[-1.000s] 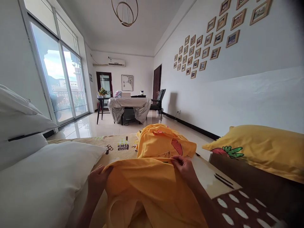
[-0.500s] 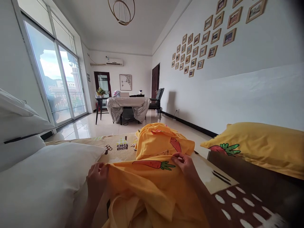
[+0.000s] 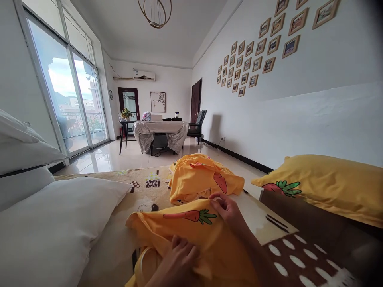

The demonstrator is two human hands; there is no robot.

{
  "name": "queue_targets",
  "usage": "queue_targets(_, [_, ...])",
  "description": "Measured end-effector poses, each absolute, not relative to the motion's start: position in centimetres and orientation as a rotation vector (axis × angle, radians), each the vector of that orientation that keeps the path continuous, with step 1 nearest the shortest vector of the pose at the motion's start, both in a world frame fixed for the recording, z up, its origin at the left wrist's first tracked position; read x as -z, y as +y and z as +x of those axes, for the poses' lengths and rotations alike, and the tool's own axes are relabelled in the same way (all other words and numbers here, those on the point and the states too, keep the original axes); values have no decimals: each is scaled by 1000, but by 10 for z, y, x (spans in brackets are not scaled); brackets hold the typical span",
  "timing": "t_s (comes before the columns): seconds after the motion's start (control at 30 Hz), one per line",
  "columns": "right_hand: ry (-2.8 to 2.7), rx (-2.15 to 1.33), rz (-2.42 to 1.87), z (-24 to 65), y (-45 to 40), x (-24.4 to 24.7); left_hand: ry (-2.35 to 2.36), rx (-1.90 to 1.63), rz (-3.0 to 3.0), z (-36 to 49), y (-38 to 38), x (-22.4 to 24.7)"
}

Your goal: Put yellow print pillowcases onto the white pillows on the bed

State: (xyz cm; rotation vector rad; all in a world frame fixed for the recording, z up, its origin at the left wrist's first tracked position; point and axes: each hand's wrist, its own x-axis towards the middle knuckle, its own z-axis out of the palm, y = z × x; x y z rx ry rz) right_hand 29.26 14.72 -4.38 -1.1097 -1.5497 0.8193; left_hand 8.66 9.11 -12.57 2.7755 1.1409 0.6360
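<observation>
A yellow cloth (image 3: 191, 235) printed with a carrot is spread in front of me over a beige patterned blanket (image 3: 116, 223). My right hand (image 3: 226, 207) pinches its upper right corner between thumb and fingers. Lower down, my left hand (image 3: 182, 257) lies on the middle of the cloth with its fingers curled; whether they grip a fold is hard to make out. The cloth's upper left corner lies free. Just beyond it sits a crumpled heap of yellow carrot-print fabric (image 3: 194, 177).
White pillows (image 3: 56, 223) lie at the left. A yellow pillow (image 3: 335, 183) rests at the right on a dark brown surface. Farther off stand a table (image 3: 161, 127) with a plastic cover, a black chair (image 3: 199, 125) and a plant (image 3: 126, 114).
My left hand has let go of the upper left corner and moved right and down onto the cloth's middle. My right hand keeps its pinch, shifted slightly left.
</observation>
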Motion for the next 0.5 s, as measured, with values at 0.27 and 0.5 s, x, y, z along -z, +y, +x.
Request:
queue_targets(0.27, [-1576,-360,-1418,306,178,60,1239,-1193,2476,45,86,65])
queue_targets(0.5, [-2166,-855,-1058,253,86,17,1332,-1460,1994,27,91,50])
